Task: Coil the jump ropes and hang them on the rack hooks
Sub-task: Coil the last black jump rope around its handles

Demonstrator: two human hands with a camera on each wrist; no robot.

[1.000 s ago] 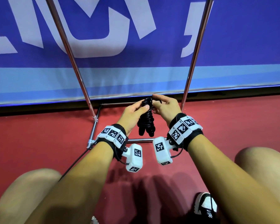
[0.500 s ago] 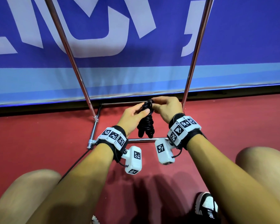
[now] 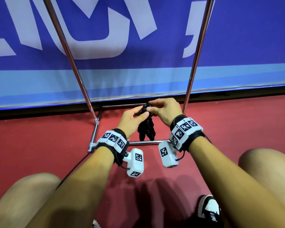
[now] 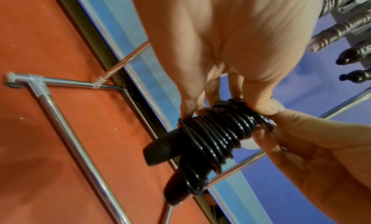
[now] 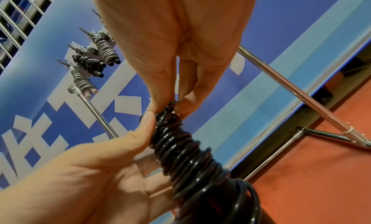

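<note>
A black jump rope [image 3: 146, 127], coiled tightly round its two black handles, hangs upright between my hands just above the rack's base. My left hand [image 3: 142, 112] grips the upper coil, its thumb [image 4: 265, 107] pressed on the windings [image 4: 216, 132]. My right hand [image 3: 150, 107] pinches the rope's top loop with its fingertips [image 5: 172, 103]. Both handle ends [image 4: 158, 149] point down toward the red floor. The coil [image 5: 190, 151] fills the lower middle of the right wrist view.
Two chrome rack poles [image 3: 72, 63] [image 3: 197, 55] rise in front of a blue banner, joined by a base bar [image 3: 148, 142]. Three coiled ropes [image 5: 88, 64] hang from hooks high on the rack. A thin black cord [image 3: 76, 167] crosses the floor. My knees and shoe [image 3: 207, 209] sit below.
My right hand's fingers have curled down from stretched over the coil to pinching its top. The left hand and the coil have barely moved.
</note>
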